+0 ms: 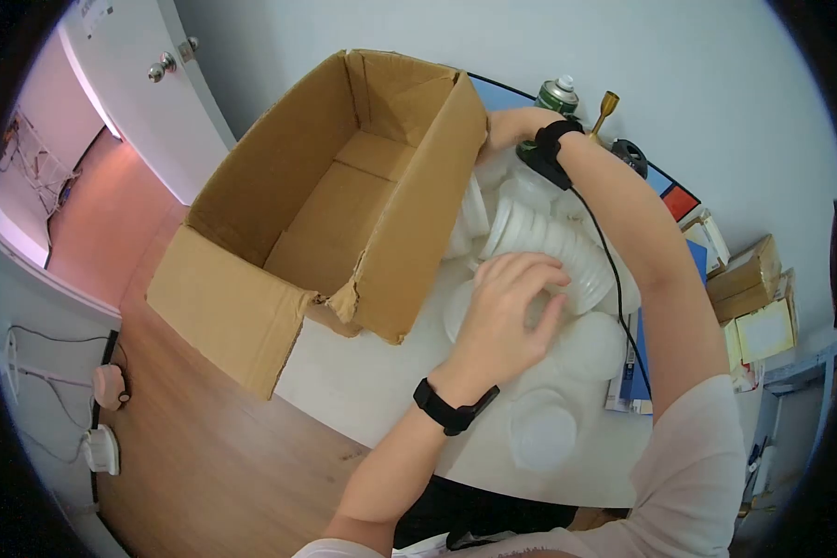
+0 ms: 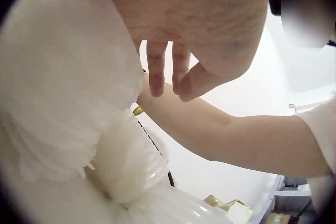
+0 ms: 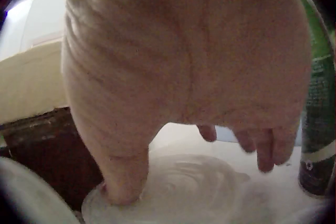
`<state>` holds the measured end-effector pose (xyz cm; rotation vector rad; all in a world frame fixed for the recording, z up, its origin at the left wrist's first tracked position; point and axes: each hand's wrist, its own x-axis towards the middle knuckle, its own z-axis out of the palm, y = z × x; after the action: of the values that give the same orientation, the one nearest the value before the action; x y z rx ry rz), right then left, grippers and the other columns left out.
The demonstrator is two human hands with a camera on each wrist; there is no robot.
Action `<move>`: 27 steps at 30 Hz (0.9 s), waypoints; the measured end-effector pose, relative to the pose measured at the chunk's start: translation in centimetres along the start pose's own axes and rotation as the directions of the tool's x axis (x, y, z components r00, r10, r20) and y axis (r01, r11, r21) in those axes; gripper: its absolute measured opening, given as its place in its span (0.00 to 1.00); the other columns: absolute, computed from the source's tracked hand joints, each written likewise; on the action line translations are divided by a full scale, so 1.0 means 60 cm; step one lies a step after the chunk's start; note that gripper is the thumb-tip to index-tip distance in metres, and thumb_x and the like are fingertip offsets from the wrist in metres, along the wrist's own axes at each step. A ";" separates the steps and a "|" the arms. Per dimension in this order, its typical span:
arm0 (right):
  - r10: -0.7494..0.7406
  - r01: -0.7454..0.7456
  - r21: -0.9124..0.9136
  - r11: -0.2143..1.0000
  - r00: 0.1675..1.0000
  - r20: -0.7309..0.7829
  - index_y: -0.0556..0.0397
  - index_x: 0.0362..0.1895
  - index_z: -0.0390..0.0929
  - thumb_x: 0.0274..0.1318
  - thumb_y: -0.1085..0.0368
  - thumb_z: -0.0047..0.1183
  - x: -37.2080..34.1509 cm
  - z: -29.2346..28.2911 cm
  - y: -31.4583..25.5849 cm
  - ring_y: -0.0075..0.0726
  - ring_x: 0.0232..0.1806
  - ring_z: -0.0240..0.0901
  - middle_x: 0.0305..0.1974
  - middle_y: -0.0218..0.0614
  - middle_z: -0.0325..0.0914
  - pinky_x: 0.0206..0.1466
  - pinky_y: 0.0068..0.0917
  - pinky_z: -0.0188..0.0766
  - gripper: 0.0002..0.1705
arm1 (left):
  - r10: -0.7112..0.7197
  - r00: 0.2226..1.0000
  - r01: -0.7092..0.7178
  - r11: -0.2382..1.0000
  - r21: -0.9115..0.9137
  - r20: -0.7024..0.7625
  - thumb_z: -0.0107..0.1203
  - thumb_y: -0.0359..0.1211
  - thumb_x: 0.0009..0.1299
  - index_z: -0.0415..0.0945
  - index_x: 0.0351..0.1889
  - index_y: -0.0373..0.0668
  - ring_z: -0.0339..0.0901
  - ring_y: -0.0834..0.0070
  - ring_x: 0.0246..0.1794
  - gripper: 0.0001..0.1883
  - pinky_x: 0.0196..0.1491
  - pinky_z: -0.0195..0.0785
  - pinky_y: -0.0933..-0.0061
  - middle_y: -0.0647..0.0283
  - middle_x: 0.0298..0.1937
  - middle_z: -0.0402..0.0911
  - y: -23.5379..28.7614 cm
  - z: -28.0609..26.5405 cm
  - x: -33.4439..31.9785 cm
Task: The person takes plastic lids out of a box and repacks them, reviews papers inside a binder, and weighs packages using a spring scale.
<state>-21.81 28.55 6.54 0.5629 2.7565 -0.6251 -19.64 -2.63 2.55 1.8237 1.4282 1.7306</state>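
My left hand (image 1: 498,321), with fingers loosely bent, hovers beside a row of stacked white translucent round plastic pieces (image 1: 539,237). Nothing shows between its fingers in the left wrist view, where more of the white stacks (image 2: 63,82) fill the left side. At the back of the table, my right hand (image 1: 519,126) reaches down behind the cardboard box (image 1: 418,214), partly hidden by the box edge. Seen from the right wrist, its thumb comes down at the rim of a translucent round piece (image 3: 184,187), while the fingers hang spread apart on the far side.
The box stands with its top flaps out at the table's left. Behind the stacks are a green spray can (image 1: 558,93) and a gold-coloured object (image 1: 606,107). Small cartons (image 1: 744,279) sit at the right. A single white disc (image 1: 542,432) lies near the front edge. A black cable (image 1: 614,270) trails from my right wrist.
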 end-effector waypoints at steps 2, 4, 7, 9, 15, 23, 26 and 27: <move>0.047 -0.055 0.102 0.993 0.996 0.077 0.44 0.70 0.70 0.45 0.42 0.72 0.015 0.014 0.037 0.38 0.55 0.77 0.56 0.39 0.81 0.55 0.32 0.74 0.48 | 0.006 0.999 -0.005 1.000 0.021 -0.037 0.64 0.27 0.63 0.80 0.41 0.42 0.78 0.59 0.54 0.10 0.59 0.64 0.62 0.59 0.49 0.83 -0.006 0.004 -0.003; 0.065 -0.068 0.090 0.994 0.997 0.036 0.50 0.62 0.78 0.47 0.56 0.73 -0.019 0.006 0.013 0.31 0.50 0.75 0.52 0.32 0.83 0.56 0.30 0.71 0.36 | 0.021 0.999 -0.021 1.000 0.005 -0.039 0.64 0.27 0.62 0.80 0.41 0.41 0.79 0.58 0.53 0.09 0.58 0.66 0.62 0.58 0.48 0.84 -0.008 0.005 -0.002; 0.188 -0.188 0.004 0.982 0.981 0.038 0.61 0.59 0.76 0.48 0.61 0.69 -0.106 -0.024 -0.034 0.27 0.36 0.74 0.37 0.33 0.83 0.42 0.26 0.72 0.33 | 0.012 0.999 -0.013 1.000 -0.022 -0.053 0.64 0.26 0.62 0.80 0.40 0.39 0.81 0.57 0.51 0.09 0.56 0.70 0.63 0.56 0.47 0.85 -0.007 0.003 0.000; 0.143 -0.144 0.161 0.976 0.990 0.021 0.66 0.49 0.76 0.48 0.68 0.64 -0.154 -0.028 -0.033 0.24 0.25 0.70 0.26 0.31 0.77 0.31 0.24 0.69 0.23 | -0.009 0.999 0.007 0.999 -0.045 -0.052 0.63 0.25 0.62 0.80 0.40 0.38 0.81 0.56 0.49 0.09 0.55 0.72 0.63 0.55 0.46 0.85 -0.006 0.002 0.000; 0.163 -0.143 0.174 0.974 0.981 -0.105 0.59 0.38 0.78 0.49 0.70 0.61 -0.272 -0.020 -0.021 0.24 0.26 0.72 0.26 0.31 0.77 0.30 0.25 0.69 0.11 | -0.005 0.998 0.002 0.999 -0.052 -0.068 0.61 0.24 0.63 0.79 0.41 0.37 0.80 0.52 0.47 0.08 0.53 0.72 0.62 0.53 0.45 0.82 -0.012 0.004 0.001; 0.174 -0.163 0.061 0.985 0.909 -0.379 0.56 0.46 0.80 0.61 0.50 0.59 -0.422 0.032 -0.016 0.32 0.44 0.75 0.39 0.36 0.81 0.49 0.30 0.72 0.21 | -0.056 0.994 0.062 0.997 0.053 -0.094 0.60 0.26 0.66 0.79 0.46 0.38 0.79 0.65 0.53 0.10 0.56 0.69 0.68 0.59 0.53 0.82 -0.012 -0.009 0.000; 0.540 -0.541 0.119 0.833 0.746 -0.389 0.56 0.64 0.72 0.58 0.30 0.56 -0.483 0.100 -0.027 0.42 0.57 0.75 0.53 0.51 0.78 0.60 0.34 0.70 0.46 | -0.066 0.992 0.078 0.990 0.119 -0.108 0.60 0.26 0.66 0.79 0.51 0.40 0.77 0.65 0.55 0.14 0.58 0.68 0.66 0.60 0.56 0.81 -0.025 -0.004 -0.003; 0.491 -0.473 0.150 0.868 0.774 -0.400 0.57 0.64 0.72 0.55 0.28 0.56 -0.482 0.128 -0.011 0.49 0.59 0.75 0.56 0.55 0.77 0.62 0.35 0.70 0.49 | -0.039 0.996 0.053 0.986 0.160 -0.085 0.61 0.27 0.66 0.78 0.54 0.41 0.77 0.65 0.56 0.17 0.59 0.68 0.65 0.61 0.56 0.81 -0.029 -0.001 -0.006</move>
<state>4.92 15.49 9.57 1.5238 2.7850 -0.4713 -20.44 -2.06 1.05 1.8015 1.6753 1.7304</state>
